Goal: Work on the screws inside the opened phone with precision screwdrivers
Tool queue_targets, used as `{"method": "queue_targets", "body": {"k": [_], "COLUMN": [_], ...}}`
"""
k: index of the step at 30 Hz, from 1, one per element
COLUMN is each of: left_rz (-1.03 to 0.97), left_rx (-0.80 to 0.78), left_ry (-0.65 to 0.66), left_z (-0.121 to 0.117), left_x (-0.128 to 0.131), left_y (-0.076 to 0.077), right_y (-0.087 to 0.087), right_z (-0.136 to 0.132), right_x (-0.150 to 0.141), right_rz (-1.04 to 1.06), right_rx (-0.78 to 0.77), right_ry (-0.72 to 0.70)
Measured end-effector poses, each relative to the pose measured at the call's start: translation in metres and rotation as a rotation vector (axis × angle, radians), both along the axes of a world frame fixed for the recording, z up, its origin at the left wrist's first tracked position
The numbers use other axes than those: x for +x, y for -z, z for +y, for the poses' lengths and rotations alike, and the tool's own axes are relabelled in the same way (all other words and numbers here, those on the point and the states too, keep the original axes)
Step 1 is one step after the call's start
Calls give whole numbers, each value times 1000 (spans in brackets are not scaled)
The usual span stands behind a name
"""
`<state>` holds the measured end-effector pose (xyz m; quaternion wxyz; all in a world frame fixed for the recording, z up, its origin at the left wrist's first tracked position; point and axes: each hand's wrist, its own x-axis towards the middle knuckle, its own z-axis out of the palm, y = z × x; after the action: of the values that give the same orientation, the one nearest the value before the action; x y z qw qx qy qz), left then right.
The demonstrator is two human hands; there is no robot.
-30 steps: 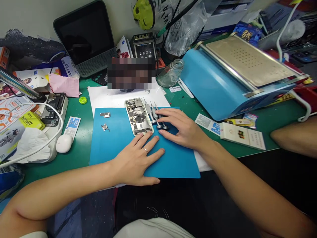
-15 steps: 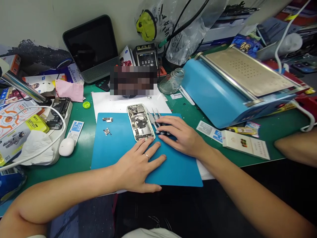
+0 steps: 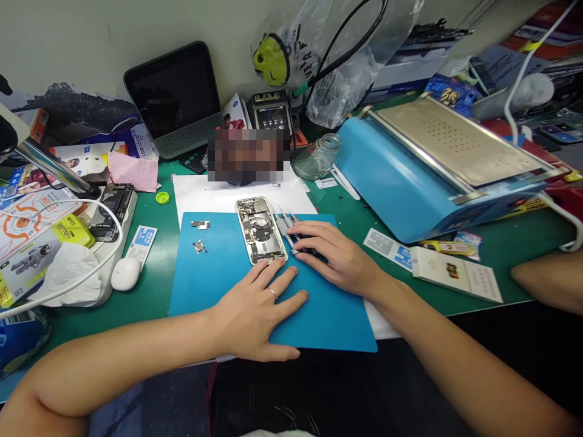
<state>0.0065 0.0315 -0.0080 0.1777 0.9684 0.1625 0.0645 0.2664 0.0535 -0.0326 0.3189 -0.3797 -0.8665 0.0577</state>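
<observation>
An opened phone (image 3: 261,229) lies on a blue mat (image 3: 218,285), its inner parts showing. My left hand (image 3: 259,306) rests flat with fingers spread, its foremost fingertips touching the phone's lower edge; a ring is on one finger. Beside the phone lie several slim screwdrivers (image 3: 283,224), tips pointing away from me. Over their handles rests my right hand (image 3: 334,258), fingers apart and loosely bent, touching them without a closed grip. The handle ends are hidden under its fingers. Left of the phone are a small metal part (image 3: 200,225) and a small circuit piece (image 3: 199,246).
A blue machine with a metal plate (image 3: 460,133) stands at the right, near a glass jar (image 3: 317,156). A flat white box (image 3: 456,273) lies before it. At left are a white earbud case (image 3: 126,274), a cable and boxes. Another person's arm (image 3: 549,276) shows at right.
The camera view has shifted slightly, so everything sits a little lower in the picture. Both hands, the phone and the screwdrivers keep their places on the mat.
</observation>
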Motion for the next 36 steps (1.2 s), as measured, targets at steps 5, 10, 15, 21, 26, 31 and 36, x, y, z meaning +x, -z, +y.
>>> {"method": "queue_targets", "body": {"k": [5, 10, 15, 21, 26, 31, 36], "left_rz": [-2, -13, -4, 5, 13, 14, 8], "left_rx": [-8, -1, -14, -37, -31, -34, -41], "left_ry": [4, 1, 4, 5, 7, 12, 14], "left_z": [0, 0, 0, 1, 1, 1, 1], "left_x": [0, -1, -1, -1, -1, -1, -1], "left_y": [0, 1, 0, -2, -2, -2, 0], "right_y": [-1, 1, 4, 2, 4, -2, -2], "right_z": [-2, -8, -9, -7, -6, -3, -1], "right_x": [0, 3, 9, 9, 7, 4, 7], "right_rz": [95, 276, 509, 540, 588, 705, 827], "right_rx": [15, -67, -17, -12, -12, 27, 23], "right_ry": [-2, -40, 96, 252, 197, 215, 307]}}
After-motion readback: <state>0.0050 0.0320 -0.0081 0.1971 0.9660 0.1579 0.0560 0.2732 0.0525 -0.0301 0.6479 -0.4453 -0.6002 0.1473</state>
